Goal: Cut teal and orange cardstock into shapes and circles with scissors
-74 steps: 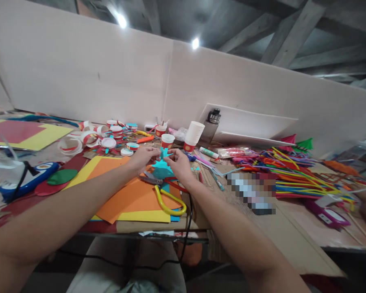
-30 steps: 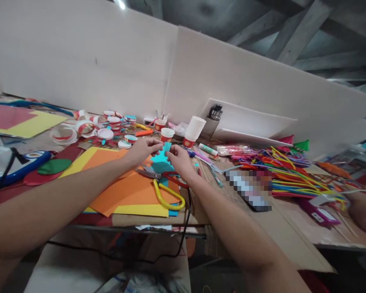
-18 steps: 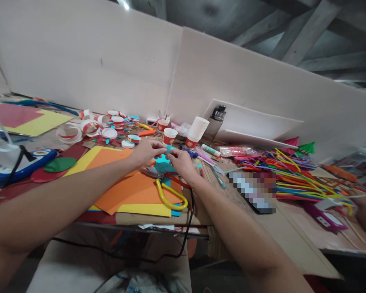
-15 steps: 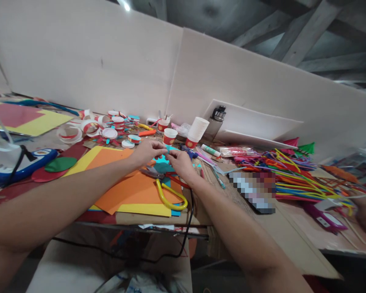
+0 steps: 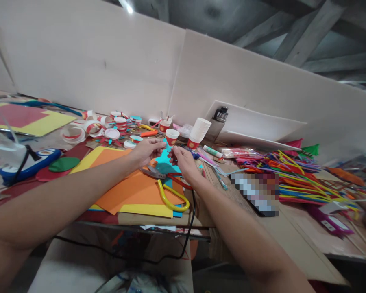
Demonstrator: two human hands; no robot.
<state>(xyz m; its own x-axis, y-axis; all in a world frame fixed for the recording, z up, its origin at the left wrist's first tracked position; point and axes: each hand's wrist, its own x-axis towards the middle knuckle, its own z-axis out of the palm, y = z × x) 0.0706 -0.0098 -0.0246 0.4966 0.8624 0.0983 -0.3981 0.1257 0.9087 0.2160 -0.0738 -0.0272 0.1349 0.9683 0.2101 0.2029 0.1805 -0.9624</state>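
Note:
My left hand (image 5: 149, 152) is closed in a pinch at the edge of a light-blue paper piece (image 5: 166, 157), seemingly gripping it. My right hand (image 5: 184, 162) is curled just to the right, thumb and fingers together; whatever may be in them is too small to make out. Below the hands lie pliers or cutters with yellow and red handles (image 5: 164, 194), their grey jaws over orange paper (image 5: 131, 193). Just beyond my fingertips stands a red and white paper cup (image 5: 172, 137).
A stack of paper cups (image 5: 199, 132) and a dark bottle (image 5: 218, 122) stand behind. Cut cup rings (image 5: 93, 127) lie back left. A blurred phone (image 5: 256, 193) and a pile of coloured pipe cleaners (image 5: 299, 179) lie right. A black cable (image 5: 189, 232) hangs over the table edge.
My hands were together at the light-blue paper; now they have moved a little apart, baring more of it. The view has shifted slightly.

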